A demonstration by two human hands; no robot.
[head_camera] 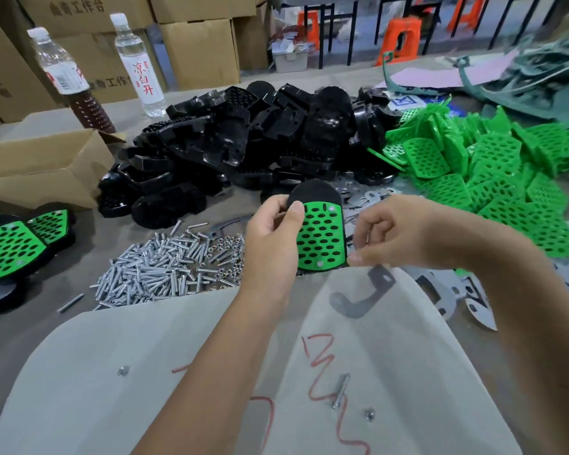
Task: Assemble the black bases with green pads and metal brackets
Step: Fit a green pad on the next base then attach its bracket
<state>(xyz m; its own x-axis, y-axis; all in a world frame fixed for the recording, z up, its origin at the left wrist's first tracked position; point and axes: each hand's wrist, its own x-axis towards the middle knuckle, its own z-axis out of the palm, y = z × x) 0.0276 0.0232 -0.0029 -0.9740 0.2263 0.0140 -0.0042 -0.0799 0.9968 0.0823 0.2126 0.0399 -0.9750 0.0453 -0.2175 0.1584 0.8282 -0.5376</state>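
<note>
From the head camera I see my left hand (273, 238) gripping a black base (312, 192) with a green pad (321, 239) seated on it, thumb curled over the pad's top left corner, held upright above the near edge of the table (89, 224). My right hand (395, 234) pinches at the pad's lower right corner; I cannot tell what sits between its fingertips. A metal bracket (363, 297) lies just below, on pale fabric. Far behind are heaped black bases (243, 139); loose green pads (506, 178) spread right, screws (165, 264) left, finished assemblies (14, 247) at far left.
</note>
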